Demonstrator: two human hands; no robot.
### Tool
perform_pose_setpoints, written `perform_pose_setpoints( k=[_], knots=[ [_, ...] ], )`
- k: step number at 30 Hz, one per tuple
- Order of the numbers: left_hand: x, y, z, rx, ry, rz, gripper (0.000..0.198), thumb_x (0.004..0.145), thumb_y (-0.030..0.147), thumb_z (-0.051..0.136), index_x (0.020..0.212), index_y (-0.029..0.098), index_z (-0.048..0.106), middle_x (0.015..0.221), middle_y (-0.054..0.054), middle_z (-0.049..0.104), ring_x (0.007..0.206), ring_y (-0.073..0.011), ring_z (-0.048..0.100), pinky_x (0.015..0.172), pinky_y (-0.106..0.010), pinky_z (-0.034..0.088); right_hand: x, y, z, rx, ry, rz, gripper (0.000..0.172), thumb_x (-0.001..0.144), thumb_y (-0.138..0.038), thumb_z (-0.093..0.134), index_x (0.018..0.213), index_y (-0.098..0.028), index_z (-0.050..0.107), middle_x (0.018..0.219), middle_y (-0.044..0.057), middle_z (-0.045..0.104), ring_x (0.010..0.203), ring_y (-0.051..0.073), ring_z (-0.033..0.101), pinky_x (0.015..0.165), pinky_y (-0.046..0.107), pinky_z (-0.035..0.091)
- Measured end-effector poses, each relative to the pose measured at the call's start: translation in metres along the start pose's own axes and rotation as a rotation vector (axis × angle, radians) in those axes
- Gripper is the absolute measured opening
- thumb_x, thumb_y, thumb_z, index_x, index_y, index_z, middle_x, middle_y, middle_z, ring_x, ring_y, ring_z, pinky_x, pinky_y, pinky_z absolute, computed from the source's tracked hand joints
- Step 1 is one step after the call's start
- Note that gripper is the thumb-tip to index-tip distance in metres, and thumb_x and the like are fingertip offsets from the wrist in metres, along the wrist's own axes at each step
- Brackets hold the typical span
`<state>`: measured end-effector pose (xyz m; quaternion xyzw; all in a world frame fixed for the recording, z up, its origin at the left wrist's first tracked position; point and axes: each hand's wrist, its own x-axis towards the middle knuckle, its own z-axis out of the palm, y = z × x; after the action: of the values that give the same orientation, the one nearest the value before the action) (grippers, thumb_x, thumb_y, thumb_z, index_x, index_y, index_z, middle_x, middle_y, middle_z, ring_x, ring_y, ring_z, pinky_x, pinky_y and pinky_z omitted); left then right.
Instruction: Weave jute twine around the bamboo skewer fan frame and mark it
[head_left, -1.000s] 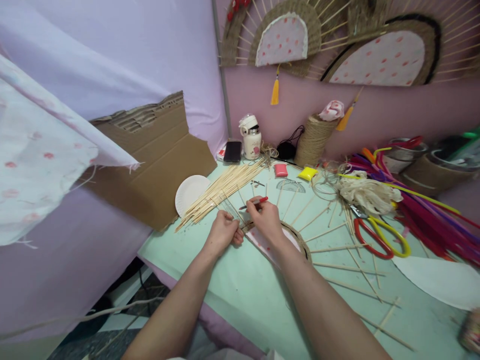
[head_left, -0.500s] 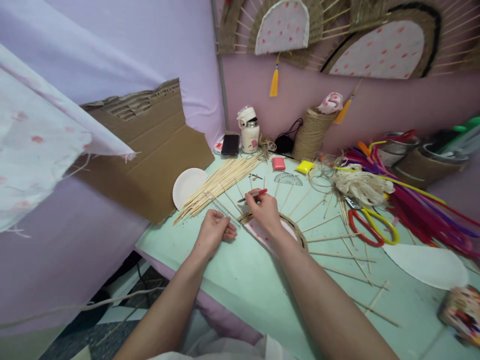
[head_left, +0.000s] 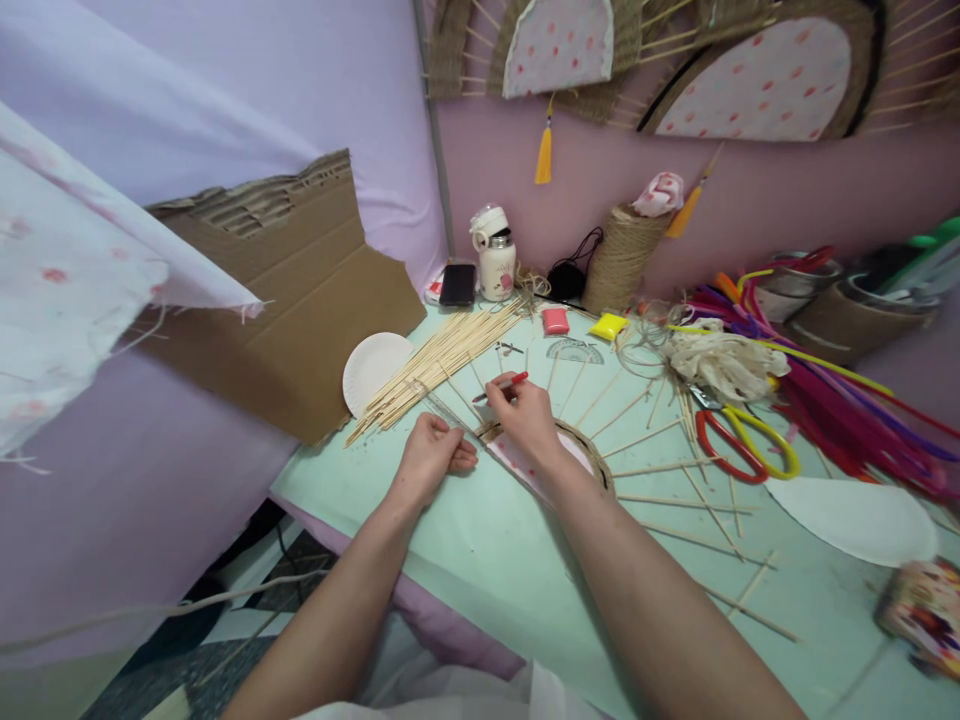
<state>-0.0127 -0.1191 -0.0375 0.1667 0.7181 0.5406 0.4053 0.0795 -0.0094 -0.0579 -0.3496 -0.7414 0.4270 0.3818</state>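
My right hand [head_left: 529, 415] is closed around a red-ended pen [head_left: 501, 387], its tip pointing left above a thin stick. Under that forearm lies a half-round piece [head_left: 517, 462] with white dotted cloth and a twine border; thin sticks [head_left: 645, 468] fan out from its curve. My left hand [head_left: 435, 458] rests to the left of it, fingers curled and the thumb against a clear ruler [head_left: 452, 412]. The ruler slants along a stick toward the corner of the half-round; its near end is hard to make out.
A bundle of sticks [head_left: 442, 362] overlaps a white paper plate [head_left: 367, 370]. Behind are a protractor [head_left: 574, 350], bottle [head_left: 496, 262], phone [head_left: 457, 286] and twine roll [head_left: 621, 260]. Scissors [head_left: 731, 450] and pipe cleaners [head_left: 832, 410] lie right. Cardboard [head_left: 300, 300] leans left.
The ruler has shifted right and now lines up closer to the half-round's straight edge. My left hand has moved slightly with it. The pen has moved slightly left in my right hand.
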Motion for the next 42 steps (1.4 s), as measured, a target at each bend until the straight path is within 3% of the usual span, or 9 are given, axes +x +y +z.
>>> perform_pose_setpoints(
  k=[13, 21, 42],
  knots=[
    [0.000, -0.002, 0.002, 0.000, -0.020, -0.017, 0.024, 0.082, 0.009, 0.052, 0.084, 0.020, 0.030, 0.055, -0.003, 0.066, 0.043, -0.0116, 0.061, 0.046, -0.022, 0.052, 0.001, 0.003, 0.001, -0.044, -0.014, -0.024, 0.021, 0.082, -0.033, 0.049, 0.072, -0.021, 0.063, 0.067, 0.001, 0.069, 0.063, 0.016, 0.063, 0.061, 0.023, 0.044],
    [-0.004, -0.002, 0.001, -0.067, 0.057, 0.004, 0.026, 0.080, 0.009, 0.051, 0.085, 0.021, 0.029, 0.053, 0.000, 0.064, 0.040, -0.0111, 0.059, 0.043, -0.020, 0.049, 0.000, 0.001, 0.000, -0.046, -0.007, -0.012, 0.021, 0.082, -0.034, 0.049, 0.074, -0.020, 0.064, 0.068, 0.002, 0.070, 0.064, 0.016, 0.064, 0.062, 0.023, 0.044],
    [-0.002, -0.004, 0.000, -0.025, -0.003, -0.069, 0.028, 0.080, 0.013, 0.060, 0.085, 0.019, 0.033, 0.057, -0.003, 0.065, 0.045, -0.0136, 0.063, 0.051, -0.026, 0.054, -0.002, -0.011, -0.003, 0.039, -0.026, -0.091, 0.018, 0.081, -0.030, 0.050, 0.073, -0.019, 0.062, 0.067, 0.001, 0.067, 0.062, 0.015, 0.062, 0.066, 0.024, 0.045]
  ],
)
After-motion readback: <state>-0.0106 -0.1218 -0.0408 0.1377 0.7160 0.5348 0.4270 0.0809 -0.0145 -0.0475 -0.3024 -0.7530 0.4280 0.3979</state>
